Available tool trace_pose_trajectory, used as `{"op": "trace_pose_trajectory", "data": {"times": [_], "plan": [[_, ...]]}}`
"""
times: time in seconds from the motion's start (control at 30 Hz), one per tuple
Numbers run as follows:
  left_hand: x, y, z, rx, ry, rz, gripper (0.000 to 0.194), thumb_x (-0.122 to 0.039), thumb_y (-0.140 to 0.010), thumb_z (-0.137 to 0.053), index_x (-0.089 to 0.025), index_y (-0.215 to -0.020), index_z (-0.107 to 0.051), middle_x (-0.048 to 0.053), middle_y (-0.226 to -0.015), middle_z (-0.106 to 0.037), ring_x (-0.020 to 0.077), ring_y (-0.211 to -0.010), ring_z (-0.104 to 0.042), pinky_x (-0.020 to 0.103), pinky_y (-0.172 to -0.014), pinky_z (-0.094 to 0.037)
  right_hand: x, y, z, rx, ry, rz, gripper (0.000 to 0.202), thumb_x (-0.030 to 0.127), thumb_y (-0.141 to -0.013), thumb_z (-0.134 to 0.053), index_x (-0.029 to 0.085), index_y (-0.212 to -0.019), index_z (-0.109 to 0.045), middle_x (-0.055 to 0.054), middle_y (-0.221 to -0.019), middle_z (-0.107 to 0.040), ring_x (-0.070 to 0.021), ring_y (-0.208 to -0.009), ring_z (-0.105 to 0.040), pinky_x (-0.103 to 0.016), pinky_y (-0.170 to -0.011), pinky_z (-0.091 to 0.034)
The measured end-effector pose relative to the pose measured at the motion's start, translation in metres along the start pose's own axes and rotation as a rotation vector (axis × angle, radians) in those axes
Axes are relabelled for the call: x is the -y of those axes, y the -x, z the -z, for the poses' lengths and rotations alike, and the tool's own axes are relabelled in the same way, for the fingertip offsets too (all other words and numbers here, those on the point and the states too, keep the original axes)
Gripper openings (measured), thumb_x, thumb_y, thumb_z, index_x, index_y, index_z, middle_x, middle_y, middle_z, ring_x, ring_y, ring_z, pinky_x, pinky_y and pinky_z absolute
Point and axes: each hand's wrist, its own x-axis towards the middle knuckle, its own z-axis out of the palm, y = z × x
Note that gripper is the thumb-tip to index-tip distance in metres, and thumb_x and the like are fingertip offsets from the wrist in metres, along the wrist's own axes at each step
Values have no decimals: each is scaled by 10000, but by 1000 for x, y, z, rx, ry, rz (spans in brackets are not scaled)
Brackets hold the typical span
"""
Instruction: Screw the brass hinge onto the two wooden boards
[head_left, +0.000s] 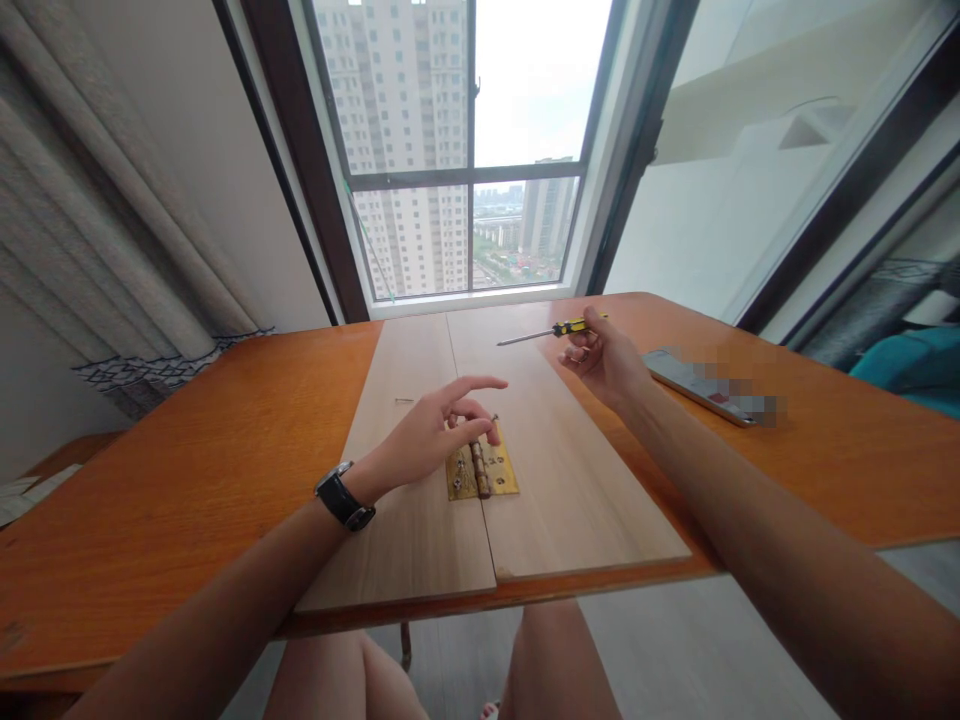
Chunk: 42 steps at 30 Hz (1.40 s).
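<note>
A brass hinge lies across the seam between two pale wooden boards. Over the hinge's far part is my left hand, its index finger stretched out and the others loosely bent apart. Its fingertips are beside a small screw standing at the hinge's far right; whether they touch it I cannot tell. The near part of the hinge shows screw heads on the left leaf and holes on the right one. My right hand holds a screwdriver by its yellow and black handle, above the right board, shaft pointing left.
Another small screw lies on the left board. A phone-like flat object, partly blurred, rests on the orange wooden table beyond my right forearm. A window and a curtain stand behind the table.
</note>
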Motion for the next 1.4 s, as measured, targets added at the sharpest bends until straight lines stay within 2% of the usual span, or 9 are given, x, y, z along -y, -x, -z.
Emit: {"op": "trace_pose_trajectory", "data": {"times": [0.1, 0.27, 0.47, 0.67, 0.87, 1.0, 1.13, 1.27, 1.4], "plan": [[0, 1, -4, 20, 5, 1, 175, -274, -938, -559, -169, -1053, -639, 57, -892, -766, 174, -844, -689, 261, -729, -484, 4, 1, -1, -21, -60, -16, 593, 607, -605, -833, 221, -567, -385, 83, -530, -430, -60, -412, -400, -241, -485, -489], [2, 2, -9, 38, 87, 65, 71, -244, -936, -563, -175, -918, -570, 83, -1025, -766, 189, -906, -695, 286, -759, -495, 6, 1, 0, -9, -57, 1, 578, 637, -661, -785, 222, -571, -393, 86, -512, -412, -64, -401, -387, -242, -472, -478], [6, -2, -9, 2, -293, -73, 43, -208, -832, -724, -210, -793, -706, 35, -1165, -715, 254, -1177, -536, 423, -1052, -354, 4, 2, -3, -27, -121, -18, 606, 566, -629, -844, 211, -531, -362, 85, -492, -425, -56, -412, -425, -223, -476, -483], [6, -2, -10, -2, -407, -71, 55, -204, -849, -713, -218, -810, -748, 36, -1062, -724, 258, -1112, -533, 414, -989, -372, 6, 4, -6, -19, -169, -29, 578, 529, -638, -852, 204, -521, -388, 90, -460, -433, -48, -395, -434, -204, -462, -480], [5, 1, -9, 38, -506, -62, 130, -233, -911, -658, -235, -821, -751, 30, -1029, -695, 254, -1091, -516, 451, -1004, -282, 10, 5, -8, -19, -198, -19, 567, 498, -663, -847, 200, -510, -390, 90, -447, -433, -46, -385, -443, -205, -465, -476], [5, 1, -10, 69, -512, -57, 140, -241, -925, -644, -239, -835, -751, 29, -1040, -677, 253, -1099, -505, 455, -1000, -264, 12, 9, -13, 45, -196, 9, 535, 523, -655, -846, 198, -530, -441, 91, -440, -426, -49, -381, -433, -208, -465, -473], [1, 0, -11, 66, -517, -28, 107, -245, -900, -670, -226, -830, -748, 32, -1036, -678, 253, -1100, -505, 458, -1011, -264, 16, 17, -20, 157, -125, 112, 445, 534, -637, -857, 192, -653, -573, 90, -490, -451, -44, -388, -402, -202, -445, -461], [-3, 0, -13, 92, -530, -31, 105, -241, -889, -662, -214, -827, -741, 37, -1030, -670, 248, -1077, -518, 437, -997, -304, 22, 25, -29, 198, 3, 256, 448, 581, -664, -818, 188, -717, -610, 67, -549, -463, -60, -429, -411, -188, -367, -388], [-4, -1, -13, 94, -547, -27, 105, -244, -887, -665, -219, -819, -741, 30, -1012, -670, 249, -1071, -521, 423, -983, -321, 23, 32, -35, 249, 54, 299, 427, 581, -700, -792, 185, -744, -639, 50, -583, -490, -73, -456, -433, -200, -377, -412]]}}
